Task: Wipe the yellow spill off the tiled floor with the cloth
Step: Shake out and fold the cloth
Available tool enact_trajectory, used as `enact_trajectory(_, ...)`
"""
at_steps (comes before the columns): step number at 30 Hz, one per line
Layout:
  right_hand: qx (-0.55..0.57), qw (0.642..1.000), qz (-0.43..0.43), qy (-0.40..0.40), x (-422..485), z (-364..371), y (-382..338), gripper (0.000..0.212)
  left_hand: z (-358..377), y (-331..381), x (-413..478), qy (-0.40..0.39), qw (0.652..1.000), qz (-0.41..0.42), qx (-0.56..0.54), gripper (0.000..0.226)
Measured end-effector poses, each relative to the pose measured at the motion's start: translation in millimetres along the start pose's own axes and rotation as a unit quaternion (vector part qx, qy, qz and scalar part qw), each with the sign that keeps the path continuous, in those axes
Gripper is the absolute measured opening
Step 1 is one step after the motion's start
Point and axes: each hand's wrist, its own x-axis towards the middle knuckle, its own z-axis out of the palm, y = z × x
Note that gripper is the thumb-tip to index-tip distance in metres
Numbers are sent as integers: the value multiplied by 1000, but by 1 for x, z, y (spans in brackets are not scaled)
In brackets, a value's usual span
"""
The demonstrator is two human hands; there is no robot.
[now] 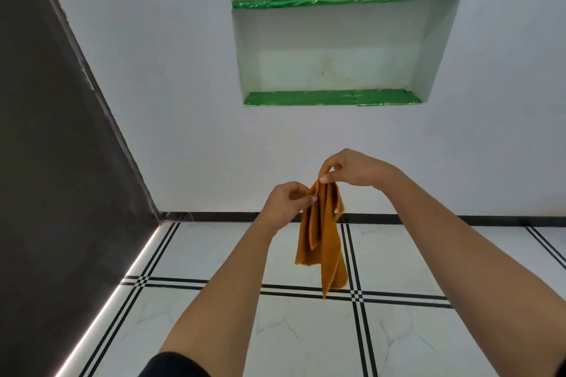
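Note:
An orange-yellow cloth (324, 242) hangs in the air in front of me, well above the white tiled floor (398, 260). My right hand (352, 168) pinches its top corner between thumb and fingertips. Slightly lower and to the left, my left hand (286, 200) pinches the cloth's upper edge. The cloth droops in folds below both hands. No yellow spill shows on the floor tiles in view.
A white wall with a recessed niche and green-lined shelves (333, 98) stands ahead. A dark wall (55, 162) closes the left side. Black lines cross the floor tiles, and a black skirting (459, 219) runs along the wall's base.

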Motion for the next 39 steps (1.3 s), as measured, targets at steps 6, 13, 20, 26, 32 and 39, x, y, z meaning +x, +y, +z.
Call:
enact_trajectory(6,312,944,86,68,-3,26,8,13,-5,9,-5,-59,997,-17,-35,18)
enact_trajectory(13,424,898,98,64,-2,45,-3,20,-30,19,-1,68,997,-13,-32,33)
enact_trajectory(20,309,949,55,-15,-1,30,-14,28,-47,33,6,-146,988,-24,36,54)
enact_trajectory(26,227,972,48,-35,-4,23,-15,35,-49,31,7,-142,986,-17,88,11)
enact_trajectory(32,129,982,81,-112,-25,39,16,20,-58,29,3,-105,993,7,57,15)
enact_trajectory(39,273,955,111,-34,-23,42,6,16,-59,7,0,-12,980,-8,200,26)
